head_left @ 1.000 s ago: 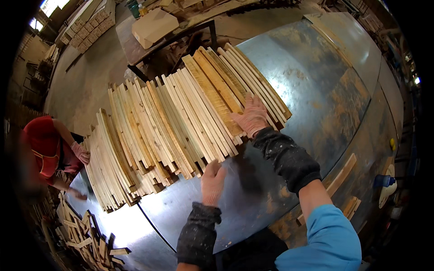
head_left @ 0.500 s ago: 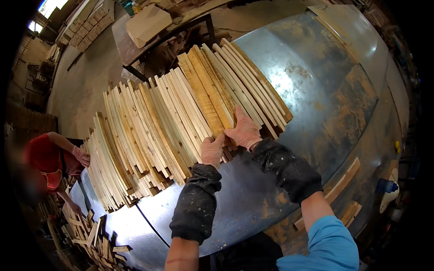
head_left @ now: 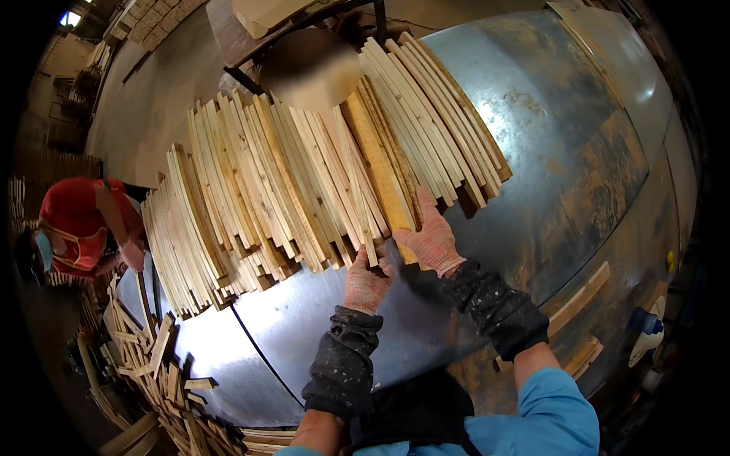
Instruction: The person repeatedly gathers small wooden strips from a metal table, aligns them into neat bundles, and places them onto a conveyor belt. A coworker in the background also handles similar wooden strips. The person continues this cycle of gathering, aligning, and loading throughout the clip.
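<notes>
Thin wooden strips [head_left: 281, 182] lie side by side in a long row on a metal-topped table [head_left: 296, 300]. My left hand [head_left: 367, 285], in a pale reddish knit glove, has its fingers closed around the near end of a narrow strip [head_left: 356, 190] that slants across its neighbours. My right hand [head_left: 433, 242], gloved alike, rests with thumb and fingers spread over the near end of a wider yellowish board [head_left: 380, 171]. That board's end juts past the strips beside it. A blurred patch hides the far ends of the middle strips.
At the left end, a person in red [head_left: 80, 220] stands by the row. Short wood offcuts [head_left: 163, 365] are heaped at lower left. Loose wood pieces [head_left: 582, 300] lie at right, near a blue-capped item [head_left: 646, 321]. Another table [head_left: 228, 30] stands beyond the row.
My left hand has shifted from the yellowish board to the narrow strip, which now slants. The board's near end sticks out further. The view has shifted, and the person in red shows more.
</notes>
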